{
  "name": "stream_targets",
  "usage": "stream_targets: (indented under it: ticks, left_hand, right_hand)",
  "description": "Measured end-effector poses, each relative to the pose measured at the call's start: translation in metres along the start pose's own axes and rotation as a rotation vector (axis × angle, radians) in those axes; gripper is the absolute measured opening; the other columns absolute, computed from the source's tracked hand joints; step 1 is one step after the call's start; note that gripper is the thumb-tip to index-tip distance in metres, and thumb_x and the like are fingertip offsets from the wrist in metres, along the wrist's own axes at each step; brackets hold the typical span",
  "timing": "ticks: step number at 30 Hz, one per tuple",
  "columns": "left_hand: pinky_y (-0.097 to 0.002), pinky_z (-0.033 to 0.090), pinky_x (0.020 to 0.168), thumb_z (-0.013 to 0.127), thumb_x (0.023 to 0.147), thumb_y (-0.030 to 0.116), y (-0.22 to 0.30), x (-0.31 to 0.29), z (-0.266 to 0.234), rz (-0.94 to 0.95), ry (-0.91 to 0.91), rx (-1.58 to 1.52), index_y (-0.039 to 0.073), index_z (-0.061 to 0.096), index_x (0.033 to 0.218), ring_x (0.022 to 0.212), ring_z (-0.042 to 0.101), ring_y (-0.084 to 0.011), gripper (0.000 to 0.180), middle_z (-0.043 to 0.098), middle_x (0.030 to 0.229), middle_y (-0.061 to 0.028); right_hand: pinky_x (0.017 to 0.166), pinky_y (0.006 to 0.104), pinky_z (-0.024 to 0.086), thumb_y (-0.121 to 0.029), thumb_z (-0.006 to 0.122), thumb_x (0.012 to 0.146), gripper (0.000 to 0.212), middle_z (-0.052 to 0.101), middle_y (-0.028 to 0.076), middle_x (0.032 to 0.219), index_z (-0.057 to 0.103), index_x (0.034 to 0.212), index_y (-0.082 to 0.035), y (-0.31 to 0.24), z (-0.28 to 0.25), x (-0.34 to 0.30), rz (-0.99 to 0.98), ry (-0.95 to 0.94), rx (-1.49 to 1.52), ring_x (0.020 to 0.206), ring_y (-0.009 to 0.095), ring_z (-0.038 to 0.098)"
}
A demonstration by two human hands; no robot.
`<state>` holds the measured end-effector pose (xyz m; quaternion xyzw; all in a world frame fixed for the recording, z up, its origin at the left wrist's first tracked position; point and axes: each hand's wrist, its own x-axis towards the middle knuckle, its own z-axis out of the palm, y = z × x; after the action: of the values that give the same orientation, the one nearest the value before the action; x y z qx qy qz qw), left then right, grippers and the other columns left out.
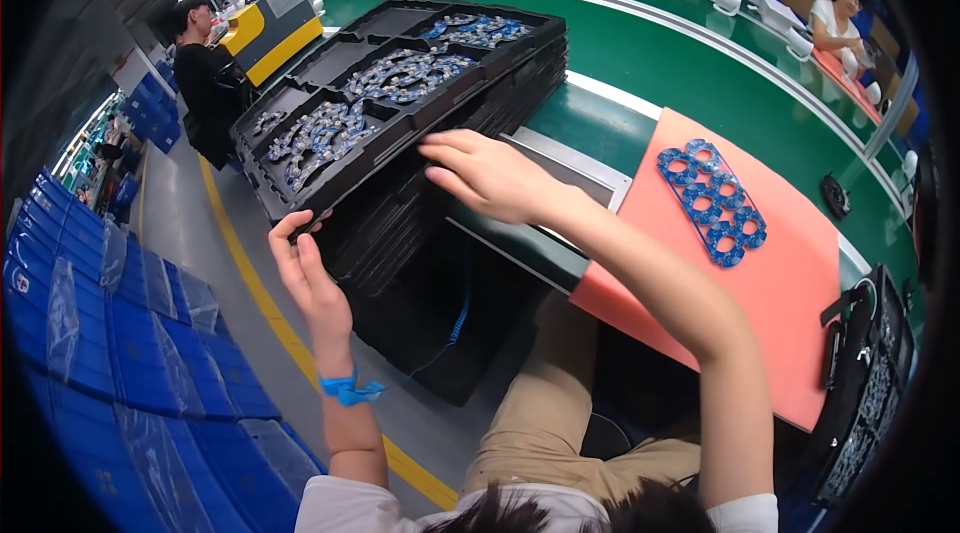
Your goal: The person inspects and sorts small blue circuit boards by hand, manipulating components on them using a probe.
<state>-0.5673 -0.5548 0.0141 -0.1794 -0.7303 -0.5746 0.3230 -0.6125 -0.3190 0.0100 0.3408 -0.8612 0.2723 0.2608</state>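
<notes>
A black compartment tray (pixel 395 121) holding blue circuit boards (pixel 405 75) sits tilted on a stack of black trays (pixel 385 238), with a dark gap between along the near side. My left hand (pixel 318 283), a blue band at its wrist, has its fingers bent around the tray's near left corner. Against the tray's near edge rest the fingertips of my right hand (pixel 495 176); its fingers are stretched out and slightly apart. To the right, a blue circuit board panel (pixel 712 201) with round holes lies on a pink mat (pixel 770 303).
A green conveyor belt (pixel 620 53) curves behind the stack. Blue bins (pixel 110 333) with plastic film stand at the left, beside a yellow floor line (pixel 262 283). A black rack (pixel 870 373) of boards is at right. One person (pixel 205 73) stands far left; another (pixel 838 28) sits far right.
</notes>
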Motion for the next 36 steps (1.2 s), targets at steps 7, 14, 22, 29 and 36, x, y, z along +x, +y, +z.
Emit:
stream_targets:
  ticks: [7, 14, 22, 29, 36]
  left_hand:
    - [-0.0284, 0.037, 0.088, 0.038, 0.093, 0.012, 0.009, 0.004, -0.002, 0.002, 0.010, 0.009, -0.001, 0.049, 0.114, 0.097, 0.049, -0.0153, 0.026, 0.052, 0.108, -0.0083]
    - [-0.0286, 0.037, 0.089, 0.040, 0.093, 0.012, 0.005, 0.003, -0.004, -0.030, -0.004, -0.016, 0.000, 0.048, 0.115, 0.098, 0.048, -0.0151, 0.027, 0.051, 0.111, -0.0080]
    - [-0.0298, 0.039, 0.088, 0.041, 0.093, 0.013, 0.007, 0.005, -0.001, 0.004, 0.004, 0.004, 0.000, 0.048, 0.115, 0.097, 0.049, -0.0163, 0.027, 0.051, 0.114, -0.0093]
    - [-0.0301, 0.039, 0.088, 0.042, 0.092, 0.013, 0.008, 0.006, 0.000, 0.021, 0.025, 0.016, -0.001, 0.048, 0.115, 0.097, 0.050, -0.0169, 0.027, 0.051, 0.114, -0.0095]
    - [-0.0304, 0.040, 0.089, 0.041, 0.092, 0.012, 0.008, 0.009, 0.001, 0.037, 0.031, 0.019, -0.002, 0.048, 0.115, 0.100, 0.049, -0.0177, 0.027, 0.051, 0.115, -0.0107]
  right_hand:
    - [0.097, 0.0449, 0.034, -0.037, 0.053, 0.081, 0.041, 0.058, 0.021, 0.105, 0.062, 0.100, -0.002, 0.031, 0.050, 0.049, 0.144, 0.165, -0.342, 0.102, 0.037, 0.052]
    - [0.100, 0.0472, 0.030, -0.040, 0.052, 0.082, 0.044, 0.057, 0.018, 0.111, 0.060, 0.108, -0.005, 0.034, 0.038, 0.053, 0.313, -0.021, -0.319, 0.109, 0.034, 0.050]
    - [0.103, 0.0522, 0.019, -0.050, 0.064, 0.069, 0.066, 0.042, 0.029, 0.123, 0.055, 0.117, -0.004, 0.038, 0.048, 0.044, 0.406, 0.137, -0.270, 0.116, 0.043, 0.033]
    - [0.096, 0.0471, 0.031, -0.031, 0.070, 0.068, 0.050, 0.049, 0.024, 0.112, 0.058, 0.108, -0.003, 0.036, 0.049, 0.040, 0.352, 0.272, -0.150, 0.107, 0.040, 0.041]
    - [0.082, 0.0355, 0.043, -0.017, 0.059, 0.076, 0.022, 0.056, 0.010, 0.098, 0.059, 0.095, -0.006, 0.032, 0.045, 0.032, 0.044, 0.290, -0.385, 0.095, 0.026, 0.054]
